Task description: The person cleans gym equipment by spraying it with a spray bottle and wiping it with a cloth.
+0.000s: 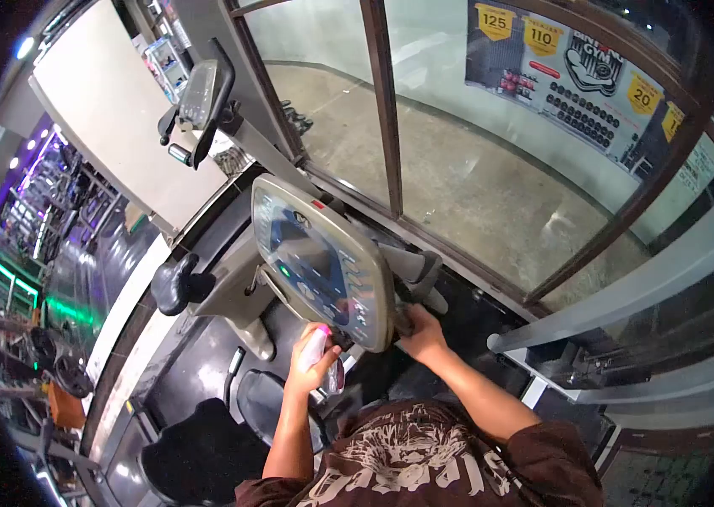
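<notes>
A spray bottle point(334, 377) with a pink top and a see-through body is in my left hand point(306, 359), fingers closed round its neck. Just ahead is the exercise machine's console point(310, 262), a grey-framed panel with a blue face, buttons and a small green light. My right hand point(423, 335) is at the console's near right edge, its fingers curled in beside a dark part. Those fingertips are partly hidden, and I cannot tell what they hold.
A black bike saddle point(173, 286) stands left of the console. Behind it is another machine's console point(199, 95). Brown-framed glass panes point(386, 110) run along the right, with a gym poster point(581, 80) beyond. A black seat point(203, 456) lies low on the left.
</notes>
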Tool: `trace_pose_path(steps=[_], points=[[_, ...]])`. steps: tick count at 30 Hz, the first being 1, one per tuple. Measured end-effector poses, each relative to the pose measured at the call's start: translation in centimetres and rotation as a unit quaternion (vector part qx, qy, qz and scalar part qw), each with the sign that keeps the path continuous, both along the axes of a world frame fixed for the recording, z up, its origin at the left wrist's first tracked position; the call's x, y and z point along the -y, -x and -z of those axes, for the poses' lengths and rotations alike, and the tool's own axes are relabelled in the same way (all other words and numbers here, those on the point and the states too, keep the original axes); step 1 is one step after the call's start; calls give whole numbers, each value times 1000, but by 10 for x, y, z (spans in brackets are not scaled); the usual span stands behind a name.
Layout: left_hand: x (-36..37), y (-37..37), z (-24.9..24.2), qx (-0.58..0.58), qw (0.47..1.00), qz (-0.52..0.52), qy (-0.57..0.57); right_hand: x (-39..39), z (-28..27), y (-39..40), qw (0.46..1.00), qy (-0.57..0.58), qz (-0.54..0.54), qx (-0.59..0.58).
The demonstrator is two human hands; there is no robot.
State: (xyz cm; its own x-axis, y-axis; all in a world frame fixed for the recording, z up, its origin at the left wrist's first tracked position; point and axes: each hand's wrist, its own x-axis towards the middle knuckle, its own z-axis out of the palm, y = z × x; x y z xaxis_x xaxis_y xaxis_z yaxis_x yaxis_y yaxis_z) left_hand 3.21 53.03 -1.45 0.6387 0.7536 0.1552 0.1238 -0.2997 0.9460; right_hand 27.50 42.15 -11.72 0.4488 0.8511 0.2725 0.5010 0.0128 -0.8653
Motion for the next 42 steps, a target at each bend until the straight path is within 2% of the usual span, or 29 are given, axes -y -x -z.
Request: trace_pose_path(steps=[1, 3, 4, 7, 9, 11, 12, 13, 15, 16, 19, 22, 28, 31, 32, 35, 38, 41, 42], points=[[-3, 3, -1, 9, 999, 12, 37, 14, -24, 12, 998, 29, 15, 55], [-10, 8, -4, 24, 993, 36, 108, 22, -28, 39, 999, 11, 26, 25], [-15, 13, -3, 2, 993, 56, 105, 24, -33, 47, 997, -19, 32, 69], [-18, 20, -14, 24, 988, 95, 118, 21, -44, 27, 986, -1, 95, 137], [-15, 28, -19, 54, 981, 112, 146, 0, -41, 1, 975, 4, 172, 140], [-17, 42, -14, 74, 978, 123, 151, -14, -50, -4, 973, 12, 195, 120], [-19, 50, -11, 79, 977, 128, 152, -19, -46, -2, 981, 42, 157, 106], [-21, 60, -10, 76, 977, 122, 161, -20, -39, 11, 981, 38, 172, 80], [-23, 80, -5, 71, 975, 105, 181, -13, -32, 44, 967, 48, 219, 122], [-25, 89, -6, 63, 977, 93, 183, -6, -31, 57, 969, 61, 204, 124], [-31, 119, 6, 66, 973, 60, 212, 4, -39, 95, 974, -32, 190, 117], [-38, 136, 14, 65, 977, 41, 199, 1, -46, 109, 973, -41, 188, 127], [-40, 143, 12, 65, 978, 15, 200, 5, -19, 124, 942, -34, 144, 301], [-45, 145, 13, 82, 974, 17, 209, 13, -17, 140, 934, -1, -12, 358], [-46, 146, 11, 84, 973, 22, 212, 3, -13, 152, 927, -56, -57, 366], [-49, 151, 11, 98, 972, 25, 214, -35, -9, 172, 882, -54, -155, 442], [-50, 156, 8, 100, 970, 25, 220, -91, -16, 183, 848, 14, -157, 506], [-49, 158, 3, 104, 967, 15, 231, -129, -17, 185, 824, 10, -42, 565], [-50, 160, 7, 102, 970, 16, 222, -128, -19, 185, 801, -8, -7, 599]])
